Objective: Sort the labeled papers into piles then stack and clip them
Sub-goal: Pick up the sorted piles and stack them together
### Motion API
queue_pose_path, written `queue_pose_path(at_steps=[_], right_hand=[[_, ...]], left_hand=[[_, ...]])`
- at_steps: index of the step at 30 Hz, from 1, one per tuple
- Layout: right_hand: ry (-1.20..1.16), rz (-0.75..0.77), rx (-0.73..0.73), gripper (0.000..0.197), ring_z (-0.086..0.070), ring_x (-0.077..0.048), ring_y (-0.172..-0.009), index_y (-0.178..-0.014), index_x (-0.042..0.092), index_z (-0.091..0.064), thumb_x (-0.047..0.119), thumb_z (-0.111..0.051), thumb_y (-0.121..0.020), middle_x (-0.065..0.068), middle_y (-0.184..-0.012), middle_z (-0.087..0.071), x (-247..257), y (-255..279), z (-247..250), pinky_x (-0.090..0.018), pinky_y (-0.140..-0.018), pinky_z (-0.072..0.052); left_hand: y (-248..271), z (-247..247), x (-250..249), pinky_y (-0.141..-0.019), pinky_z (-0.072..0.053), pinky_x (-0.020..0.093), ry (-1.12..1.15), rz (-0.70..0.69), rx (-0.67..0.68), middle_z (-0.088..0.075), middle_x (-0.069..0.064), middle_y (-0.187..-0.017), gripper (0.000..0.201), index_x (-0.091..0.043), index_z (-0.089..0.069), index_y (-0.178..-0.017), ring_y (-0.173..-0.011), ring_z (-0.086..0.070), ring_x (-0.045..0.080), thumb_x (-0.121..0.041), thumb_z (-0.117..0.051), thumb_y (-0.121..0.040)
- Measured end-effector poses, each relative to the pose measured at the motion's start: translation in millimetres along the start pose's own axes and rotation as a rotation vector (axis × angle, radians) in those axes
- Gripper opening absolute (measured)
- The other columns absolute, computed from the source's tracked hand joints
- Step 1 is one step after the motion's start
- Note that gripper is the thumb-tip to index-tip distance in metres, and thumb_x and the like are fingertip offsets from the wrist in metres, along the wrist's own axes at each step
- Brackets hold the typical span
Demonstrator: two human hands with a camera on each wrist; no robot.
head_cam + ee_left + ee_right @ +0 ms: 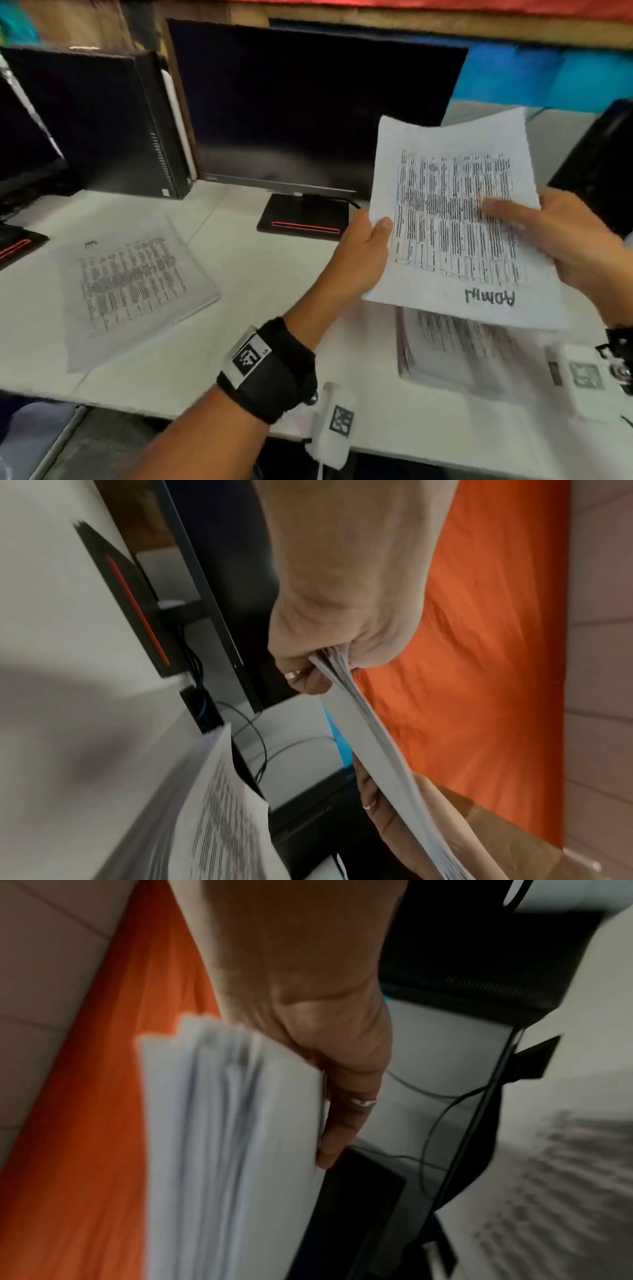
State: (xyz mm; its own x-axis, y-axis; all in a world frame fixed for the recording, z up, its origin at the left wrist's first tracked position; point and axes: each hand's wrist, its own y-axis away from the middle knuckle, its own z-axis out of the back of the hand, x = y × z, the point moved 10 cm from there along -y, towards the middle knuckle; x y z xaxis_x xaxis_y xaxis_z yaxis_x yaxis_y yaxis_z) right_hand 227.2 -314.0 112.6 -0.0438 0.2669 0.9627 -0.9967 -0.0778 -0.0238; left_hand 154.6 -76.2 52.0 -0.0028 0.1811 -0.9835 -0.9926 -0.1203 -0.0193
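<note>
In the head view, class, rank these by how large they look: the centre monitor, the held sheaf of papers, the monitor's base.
1. Centre monitor.
2. Held sheaf of papers, though nearness to the camera inflates it.
3. Monitor's base.

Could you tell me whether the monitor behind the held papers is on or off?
Apparently off: the monitor screen is uniformly dark.

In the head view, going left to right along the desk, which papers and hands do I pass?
Paper pile lying flat on the desk → left hand gripping the left edge of the held sheets → held sheets, top one hand-labeled "ADMIN" → right hand gripping their right edge.
</note>
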Motion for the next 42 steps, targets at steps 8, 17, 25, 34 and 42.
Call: queue_pose_path(at_steps=[8,17,25,34,42], right_hand=[[0.205,-0.145,-0.068,0.044,-0.081,-0.024,-0.076,-0.129,0.024,-0.061,0.023,-0.082,-0.091,-0.001,-0.1,-0.081,-123.6,-1.3,67.6,-0.044,-0.076,-0.064],[0.182,-0.269,-0.002,0.05,-0.081,-0.033,-0.081,-0.131,0.021,-0.055,0.015,-0.082,-0.09,-0.011,-0.104,-0.081,-212.3,-3.2,60.8,-0.059,-0.081,-0.064],[0.666,-0.206,-0.071,0.087,-0.062,-0.037,-0.125,-0.143,0.014,-0.06,0.064,-0.084,-0.075,-0.015,-0.133,-0.064,-218.1,-6.8,79.1,-0.052,-0.108,-0.051],[0.389,-0.25,0.031,0.021,-0.078,-0.022,-0.095,-0.102,0.02,-0.078,0.037,-0.066,-0.103,0.004,-0.092,-0.082,-219.0,4.4,60.1,-0.036,-0.086,-0.058],[0.845,-0.181,0.071,0.079,-0.027,-0.036,-0.151,-0.16,0.014,-0.039,0.056,-0.064,-0.098,-0.014,-0.16,-0.036,-134.8,6.3,34.5,-0.052,-0.12,-0.032]], left_hand=[[-7.7,-86.9,45.6,-0.076,-0.046,0.033,-0.22,0.144,0.223,-0.06,-0.001,-0.11,0.025,-0.013,-0.05,-0.124,-0.088,-0.055,0.013,-0.032,-0.042,-0.11],[-10.9,-87.6,108.7,-0.071,-0.047,0.03,-0.464,0.275,0.22,-0.063,0.002,-0.08,0.026,-0.01,-0.066,-0.088,-0.073,-0.059,0.018,-0.036,-0.071,-0.093],[-10.0,-97.7,110.0,-0.121,-0.034,0.035,-0.407,0.285,0.211,-0.038,-0.004,-0.161,0.082,-0.014,-0.021,-0.161,-0.151,-0.039,0.023,-0.044,-0.066,-0.099],[-3.0,-120.5,111.0,-0.126,-0.015,0.031,-0.389,0.339,0.31,-0.004,0.001,-0.176,0.088,-0.015,0.012,-0.166,-0.161,-0.013,0.02,-0.045,-0.047,-0.109],[2.4,-39.3,111.9,-0.123,-0.033,0.035,-0.295,0.274,0.231,-0.029,-0.01,-0.169,0.088,-0.024,-0.017,-0.167,-0.151,-0.037,0.012,-0.057,-0.061,-0.099]])
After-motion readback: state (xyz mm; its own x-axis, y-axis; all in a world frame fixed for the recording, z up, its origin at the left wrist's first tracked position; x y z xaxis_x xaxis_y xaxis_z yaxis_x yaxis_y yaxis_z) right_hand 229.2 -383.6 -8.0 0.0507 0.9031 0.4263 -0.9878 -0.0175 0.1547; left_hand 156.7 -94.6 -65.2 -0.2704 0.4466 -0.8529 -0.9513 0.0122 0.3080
